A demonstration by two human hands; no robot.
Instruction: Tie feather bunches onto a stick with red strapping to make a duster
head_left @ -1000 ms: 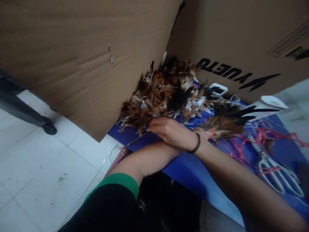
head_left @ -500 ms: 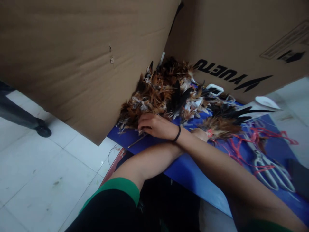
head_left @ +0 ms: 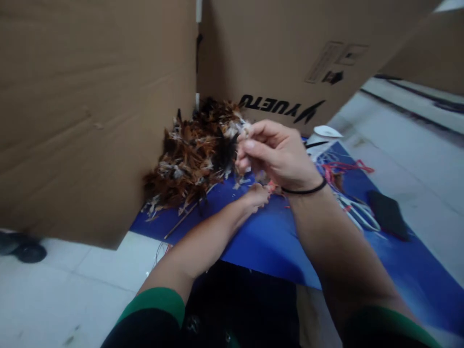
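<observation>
My left hand (head_left: 257, 195) is closed around the base of a feather bundle, low over the blue tabletop (head_left: 268, 246). Pink string (head_left: 271, 187) shows at its fingers, while my right hand hides most of the bundle. Raised above it, my right hand (head_left: 277, 152) has thumb and fingers pinched together, with a pale feather tip (head_left: 243, 126) at the fingertips, blurred and mostly covered. A heap of brown, black and whitish feathers (head_left: 188, 154) lies to the left of both hands. Along the heap's front edge rests a thin stick (head_left: 181, 222).
Tall cardboard panels (head_left: 72, 121) stand behind and left of the heap. On the right lie pink string (head_left: 344, 166), pale-handled scissors (head_left: 357, 212) and a dark block (head_left: 387, 212). A white roll (head_left: 326, 133) stands farther back. Another person's shoe (head_left: 31, 251) shows at lower left.
My right hand has lifted from the heap's front edge and moved right, uncrossing from my left arm. My left hand keeps its hold on the bundle. The camera view has shifted right.
</observation>
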